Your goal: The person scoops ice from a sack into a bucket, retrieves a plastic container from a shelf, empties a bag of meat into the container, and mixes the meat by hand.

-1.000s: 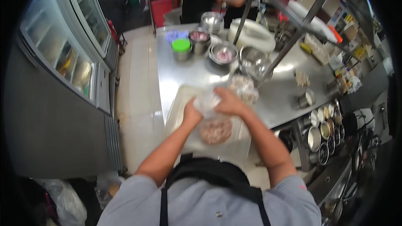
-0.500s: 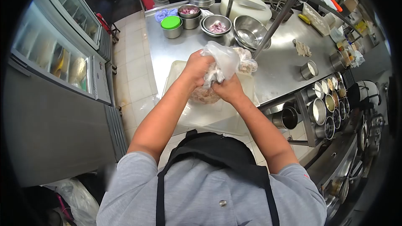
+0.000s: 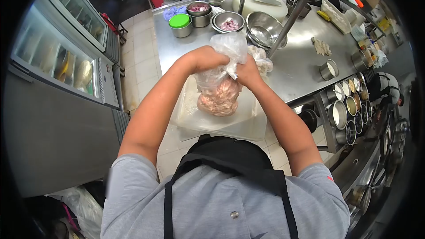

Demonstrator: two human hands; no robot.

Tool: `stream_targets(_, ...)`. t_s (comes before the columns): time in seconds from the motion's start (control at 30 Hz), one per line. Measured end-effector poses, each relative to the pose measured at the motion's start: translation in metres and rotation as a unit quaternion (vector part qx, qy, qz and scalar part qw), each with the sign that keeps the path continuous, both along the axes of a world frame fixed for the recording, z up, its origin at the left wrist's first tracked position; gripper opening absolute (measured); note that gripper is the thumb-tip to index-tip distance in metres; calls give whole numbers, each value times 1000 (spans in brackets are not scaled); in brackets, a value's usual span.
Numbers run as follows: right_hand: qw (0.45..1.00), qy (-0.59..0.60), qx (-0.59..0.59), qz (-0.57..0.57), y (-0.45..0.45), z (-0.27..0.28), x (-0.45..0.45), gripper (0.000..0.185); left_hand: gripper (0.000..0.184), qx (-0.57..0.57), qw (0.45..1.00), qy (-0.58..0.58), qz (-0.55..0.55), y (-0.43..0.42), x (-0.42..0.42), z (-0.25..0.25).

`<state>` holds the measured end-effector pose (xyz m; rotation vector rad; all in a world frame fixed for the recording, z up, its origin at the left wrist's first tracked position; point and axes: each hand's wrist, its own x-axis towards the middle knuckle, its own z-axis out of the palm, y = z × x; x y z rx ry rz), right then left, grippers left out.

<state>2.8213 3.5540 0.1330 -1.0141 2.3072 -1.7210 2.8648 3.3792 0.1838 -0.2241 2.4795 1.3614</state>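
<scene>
A clear plastic bag (image 3: 219, 96) full of pinkish chopped pieces, perhaps meat, hangs upright over a pale translucent tray (image 3: 186, 119). My left hand (image 3: 208, 58) is closed round the bag's gathered neck from the left. On the right side of the neck, my right hand (image 3: 249, 71) grips the twisted plastic. The loose top of the bag puffs up above both hands. Just behind my right hand lies another knotted bag (image 3: 262, 59) with pale contents, partly hidden.
Steel bowls (image 3: 229, 23), a green-lidded pot (image 3: 179, 21) and a large white tub (image 3: 261, 4) stand at the table's back. A shelf post (image 3: 292, 15) rises on the right. Sauce containers (image 3: 340, 113) are at right, glass-door fridges (image 3: 57, 57) at left. People stand beyond the table.
The filled bag now hangs in fuller view below my hands, its contents more exposed. My left elbow has moved outward, and both hands are tight at the neck.
</scene>
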Motion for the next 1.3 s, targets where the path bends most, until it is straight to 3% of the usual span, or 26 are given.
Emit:
stream_targets(0.03, 999, -34, -9, -14, 1, 6, 2, 30, 57, -10, 1000, -1, 3, 8, 11, 27)
stream_targets(0.13, 996, -69, -10, -50, 9, 21, 9, 26, 55, -8, 999, 34, 11, 9, 17, 29)
stream_targets(0.2, 988, 84, 128, 31, 25, 21, 18, 28, 50, -15, 982, 134, -134, 5, 45, 15)
stream_targets(0.23, 985, 152, 69, 41, 30, 6, 33, 28, 41, -94, 967, 166, -166, 10, 60, -3)
stream_targets(0.27, 991, 106, 68, 42, 34, -7, 55, 27, 34, -270, 946, 135, -115, 29, 79, -17)
stream_targets(0.3, 995, 58, 69, 43, 35, -21, 73, 26, 31, -334, 912, 198, -132, 27, 87, -60)
stream_targets(0.33, 995, 51, 71, 44, 33, -38, 79, 26, 31, -331, 914, 192, -133, 26, 92, -71)
stream_targets(0.4, 950, 83, 292, 75, 24, -70, 80, 29, 31, -187, 976, 22, -109, 21, 94, -83)
stream_targets(0.47, 934, 81, 327, 118, 12, -84, 77, 28, 34, -164, 979, 37, -116, 10, 96, -119)
stream_targets(0.53, 915, 80, 362, 158, 3, -77, 72, 28, 37, -139, 981, 53, -125, 5, 99, -121)
stream_targets(0.6, 916, 133, 216, 312, -5, -57, 46, 26, 44, -56, 987, 26, -149, -5, 91, -111)
stream_targets(0.67, 926, 300, -2, 230, -7, -33, 15, 34, 55, -39, 993, 0, -111, -16, 76, -57)
stream_targets(0.73, 960, 71, 194, 187, -3, -1, -13, 44, 60, 17, 985, 171, -33, -21, 62, -40)
stream_targets(0.77, 961, 71, 192, 185, -3, 19, -14, 44, 61, -13, 978, 209, -7, -21, 49, -31)
stream_targets(0.83, 966, -140, 189, 103, -3, 56, -19, 46, 63, -52, 965, 258, 18, -21, 35, -15)
stream_targets(0.9, 967, -125, 175, 137, 10, 53, -18, 44, 57, 110, 950, 261, 129, -22, 22, 3)
stream_targets(0.93, 965, -110, 169, 170, 17, 49, -20, 42, 55, 90, 945, 259, 175, -20, 22, 2)
stream_targets(1.0, 967, -82, 202, 128, 24, 25, -13, 47, 52, 63, 924, 288, 244, -11, 23, -29)
stream_targets(1.03, 970, -176, 144, 88, 23, -6, -16, 54, 50, 11, 918, 288, 273, 0, 26, -41)
stream_targets(1.07, 917, -384, 36, 101, 23, -13, -8, 60, 51, -78, 888, 341, 300, 9, 26, -76)
stream_targets(1.1, 855, -503, -64, 106, 26, -10, 0, 57, 52, -128, 888, 331, 293, 27, 38, -75)
stream_targets(1.2, 876, -469, -90, 61, 16, -17, 24, 53, 56, -198, 906, 295, 230, 74, 62, -80)
stream_targets(1.23, 928, -359, -83, 54, 12, -15, 31, 46, 56, -200, 902, 297, 239, 80, 68, -78)
stream_targets(1.3, 923, -368, -95, 60, 17, -17, 24, 42, 65, -139, 945, 265, 131, 89, 87, -70)
